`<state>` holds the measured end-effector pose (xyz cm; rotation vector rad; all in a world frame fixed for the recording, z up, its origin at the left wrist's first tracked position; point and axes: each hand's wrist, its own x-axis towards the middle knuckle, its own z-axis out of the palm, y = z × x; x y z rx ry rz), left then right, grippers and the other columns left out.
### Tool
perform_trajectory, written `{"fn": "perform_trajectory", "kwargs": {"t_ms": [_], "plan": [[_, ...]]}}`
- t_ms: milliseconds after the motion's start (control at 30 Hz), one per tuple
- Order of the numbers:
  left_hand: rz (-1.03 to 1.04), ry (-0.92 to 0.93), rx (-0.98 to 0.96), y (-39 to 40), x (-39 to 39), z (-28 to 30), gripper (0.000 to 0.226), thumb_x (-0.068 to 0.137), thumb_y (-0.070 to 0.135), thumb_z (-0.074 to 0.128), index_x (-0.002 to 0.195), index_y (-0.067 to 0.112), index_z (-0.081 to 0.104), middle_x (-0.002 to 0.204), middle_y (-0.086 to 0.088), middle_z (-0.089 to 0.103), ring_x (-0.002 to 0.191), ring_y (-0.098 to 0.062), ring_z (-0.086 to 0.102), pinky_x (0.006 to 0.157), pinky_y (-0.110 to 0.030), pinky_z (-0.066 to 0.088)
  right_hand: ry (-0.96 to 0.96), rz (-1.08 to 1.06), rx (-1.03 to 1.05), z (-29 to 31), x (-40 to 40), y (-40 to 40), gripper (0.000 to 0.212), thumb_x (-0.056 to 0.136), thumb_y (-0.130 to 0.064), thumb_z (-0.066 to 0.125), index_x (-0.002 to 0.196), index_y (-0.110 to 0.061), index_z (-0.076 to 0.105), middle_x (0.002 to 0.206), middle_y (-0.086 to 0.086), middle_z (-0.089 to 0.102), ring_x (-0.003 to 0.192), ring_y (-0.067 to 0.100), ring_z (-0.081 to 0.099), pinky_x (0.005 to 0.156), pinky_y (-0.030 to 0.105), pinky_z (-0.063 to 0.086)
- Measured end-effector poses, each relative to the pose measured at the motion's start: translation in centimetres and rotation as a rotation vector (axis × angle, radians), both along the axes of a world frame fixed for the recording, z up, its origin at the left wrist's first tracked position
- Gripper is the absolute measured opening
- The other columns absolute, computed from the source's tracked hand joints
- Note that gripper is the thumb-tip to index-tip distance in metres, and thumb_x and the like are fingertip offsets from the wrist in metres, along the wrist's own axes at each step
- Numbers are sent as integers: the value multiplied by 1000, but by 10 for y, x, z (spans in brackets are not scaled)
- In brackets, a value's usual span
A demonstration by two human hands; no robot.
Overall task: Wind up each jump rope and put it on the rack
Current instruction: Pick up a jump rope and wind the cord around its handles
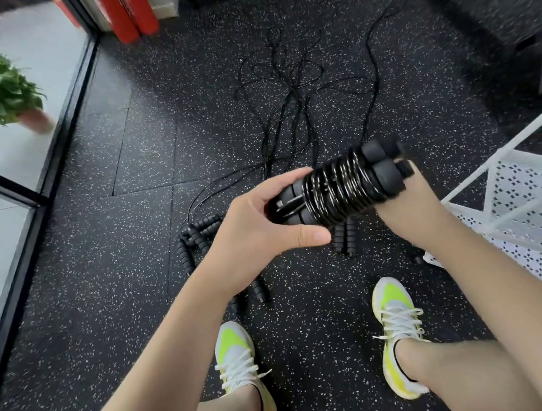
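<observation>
One jump rope (336, 188) is wound: its cord sits in tight coils round the paired handles, and the bundle is held in the air between both hands, above the floor (129, 151) and just left of the white rack (504, 219). The left hand (258, 225) grips the near end of the bundle, thumb underneath and fingers curled over the top; the right hand (409, 207) supports the far end from below, its fingers wrapped round the handles, though most of them are hidden behind the bundle. This rope seems ready to go on the rack, a step not yet done. Much is left: several loose ropes (291, 106) lie tangled on the floor ahead, with their handles (197, 237) scattered near the feet, all unwound. The perforated rack shelves that show at the right edge carry no rope that I can see, though only a part of the rack is in view
</observation>
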<state>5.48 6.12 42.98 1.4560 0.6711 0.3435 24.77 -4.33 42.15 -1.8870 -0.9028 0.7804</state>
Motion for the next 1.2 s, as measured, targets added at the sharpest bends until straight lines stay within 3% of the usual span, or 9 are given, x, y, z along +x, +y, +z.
{"fn": "perform_trajectory", "kwargs": {"t_ms": [133, 333, 500, 633, 733, 867, 967, 1133, 1200], "plan": [[242, -10, -22, 0, 5, -3, 80, 65, 8, 91, 138, 21, 62, 122, 2, 75, 116, -18, 70, 108, -42, 50, -74, 225, -98, -4, -31, 6, 31, 106, -21, 47, 77, -30, 56, 55, -11, 59, 42, 1, 50, 46, 15, 40], [397, 286, 391, -11, 14, -16, 78, 73, 35, 91, 142, 43, 56, 120, 25, 66, 108, 11, 59, 87, 2, 38, 71, 320, -232, -12, -54, 13, 30, 105, -22, 35, 83, -34, 49, 67, -2, 55, 44, 12, 56, 53, 41, 52], [369, 286, 642, -18, 17, -22, 72, 90, 27, 78, 153, 31, 43, 132, 15, 51, 119, 4, 47, 97, 1, 29, 598, 156, -103, -7, -50, 17, 23, 95, -2, 39, 78, -12, 51, 75, 5, 44, 52, 10, 37, 46, 29, 41], [315, 249, 604, -28, 18, -27, 66, 99, 17, 65, 157, 26, 36, 138, 10, 49, 123, 2, 46, 105, -12, 37, 712, 30, -29, -7, -39, 18, 25, 92, 1, 39, 75, -16, 46, 71, 0, 42, 54, 10, 30, 45, 25, 27], [391, 217, 483, -29, 21, -28, 70, 91, 16, 72, 151, 34, 41, 136, 14, 55, 124, -2, 54, 106, -31, 48, 649, 35, -48, -6, -38, 16, 27, 96, 0, 38, 75, -14, 48, 67, -2, 44, 53, 9, 33, 42, 22, 28], [351, 360, 544, -27, 26, -26, 68, 90, 24, 74, 151, 31, 45, 122, 13, 55, 103, 16, 46, 90, 2, 32, 437, 105, -161, -1, -39, 14, 25, 97, -9, 47, 75, -12, 57, 58, -1, 57, 50, 14, 47, 46, 23, 40], [385, 396, 525, -21, 25, -26, 47, 87, 22, 78, 129, 32, 60, 113, 15, 60, 95, 11, 50, 85, -3, 37, 281, 218, -246, 3, -40, 13, 20, 93, -23, 52, 87, -13, 68, 78, 5, 75, 70, 25, 71, 70, 39, 58], [459, 331, 336, -19, 23, -25, 37, 82, 16, 82, 106, 28, 56, 89, 13, 70, 78, 2, 63, 62, -7, 43, -244, 326, -258, 11, -53, 4, 6, 98, -20, 46, 100, -19, 52, 82, -3, 63, 60, 7, 54, 52, 24, 35], [492, 307, 332, -18, 24, -23, 38, 80, 16, 83, 105, 27, 56, 87, 12, 72, 75, 0, 65, 61, -8, 45, -384, 348, -248, 11, -56, 4, 31, 102, -12, 44, 133, -15, 45, 108, 1, 64, 74, 7, 55, 59, 20, 36]]}}
